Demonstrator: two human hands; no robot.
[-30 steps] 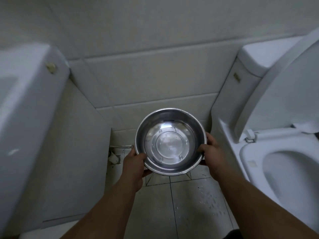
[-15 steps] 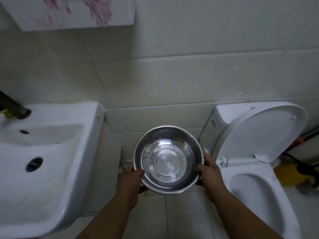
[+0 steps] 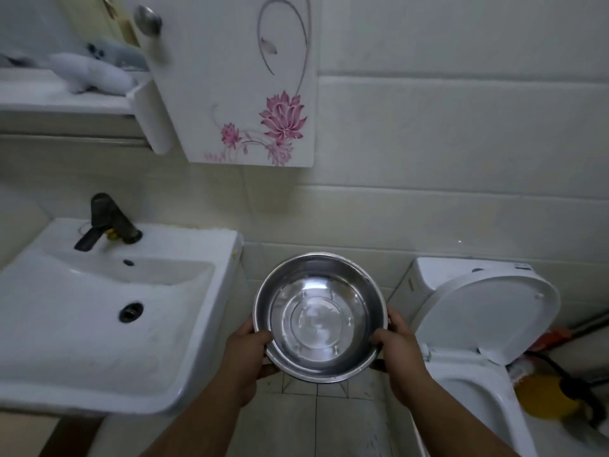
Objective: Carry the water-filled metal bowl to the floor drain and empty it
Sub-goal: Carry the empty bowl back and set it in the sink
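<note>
A round, shiny metal bowl [image 3: 319,316] is held level in front of me, over the tiled floor between the sink and the toilet. My left hand [image 3: 248,352] grips its left rim, thumb over the edge and fingers underneath. On the opposite rim my right hand [image 3: 397,349] grips the same way. The inside of the bowl reflects light; I cannot tell how much water it holds. No floor drain shows; the bowl and my arms hide the floor under them.
A white sink [image 3: 66,324] with a dark tap [image 3: 105,222] stands at the left. At the right is a white toilet [image 3: 468,390] with its lid [image 3: 487,311] raised. A flowered wall cabinet [image 3: 244,80] hangs above. A yellow object [image 3: 540,400] lies behind the toilet.
The view has risen from the floor corner to the wall, bringing the sink, tap and cabinet into sight. Both hands keep the same hold on the bowl.
</note>
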